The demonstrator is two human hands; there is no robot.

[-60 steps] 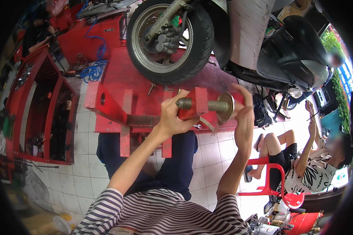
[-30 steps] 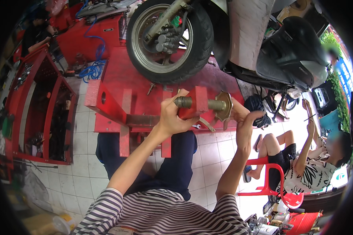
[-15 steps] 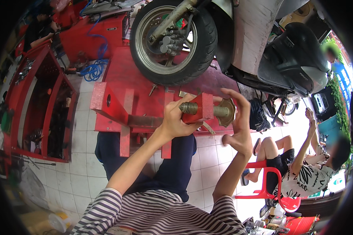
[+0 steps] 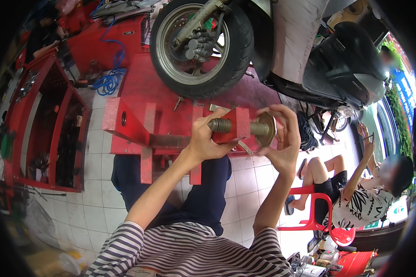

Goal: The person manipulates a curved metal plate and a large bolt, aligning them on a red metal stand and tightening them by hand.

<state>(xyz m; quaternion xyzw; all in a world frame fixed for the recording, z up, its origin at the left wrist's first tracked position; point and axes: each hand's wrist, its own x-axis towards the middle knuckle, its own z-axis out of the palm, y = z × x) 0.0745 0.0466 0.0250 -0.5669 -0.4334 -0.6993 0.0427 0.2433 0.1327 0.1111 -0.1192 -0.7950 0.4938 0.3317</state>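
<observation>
A thick threaded bolt (image 4: 221,125) with a pointed tip runs through a red metal block (image 4: 239,121), one upright of a red steel frame (image 4: 164,141). My left hand (image 4: 205,138) is wrapped round the block just below the bolt's pointed end. At the other end, my right hand (image 4: 285,141) curls round the bolt's wide brass-coloured head (image 4: 266,130), fingers over the top and thumb underneath. Some thread shows between block and head. The frame's opposite upright (image 4: 118,116) has an unfilled hole.
Ahead, a scooter wheel (image 4: 202,48) stands on a red platform (image 4: 138,83), where a small metal part (image 4: 178,102) lies. A red shelf cabinet (image 4: 51,134) and coiled blue hose (image 4: 108,83) are left. To the right, a person (image 4: 370,194) sits by a red chair (image 4: 316,203).
My right hand has closed in round the bolt head, its fingers and thumb nearer the rim. The left hand keeps its grip on the block. The view has shifted slightly.
</observation>
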